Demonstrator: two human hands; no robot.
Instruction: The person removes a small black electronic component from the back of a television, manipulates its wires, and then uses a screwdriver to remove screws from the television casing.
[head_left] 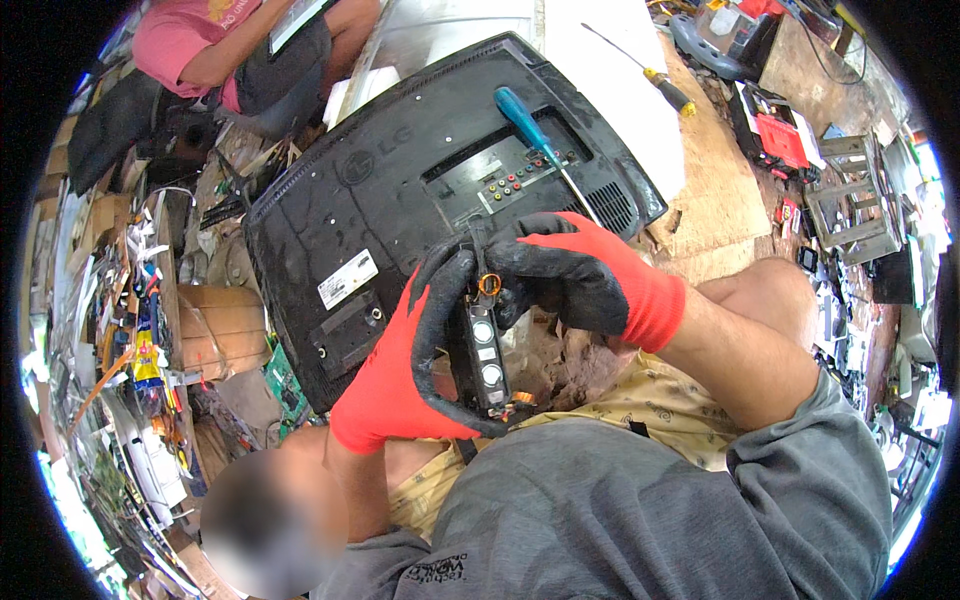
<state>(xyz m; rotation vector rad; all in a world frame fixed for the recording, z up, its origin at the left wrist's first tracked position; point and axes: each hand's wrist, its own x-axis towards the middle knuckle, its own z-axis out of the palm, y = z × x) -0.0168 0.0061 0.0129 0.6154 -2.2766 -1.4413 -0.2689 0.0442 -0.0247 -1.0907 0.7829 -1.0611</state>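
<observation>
Within the left hand (pixel 410 365) sits a black module (pixel 487 354).

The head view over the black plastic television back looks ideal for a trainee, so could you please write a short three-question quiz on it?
1. What lies across the black plastic television back? a) a hammer; b) a blue-handled metal screwdriver; c) a paintbrush.
2. True or false: the left hand and the right hand wear matching red-and-black gloves.
3. What colour is the ring-shaped piece near the upper end of the narrow black part with round silver discs?
Key: 1 b; 2 true; 3 orange.
</observation>
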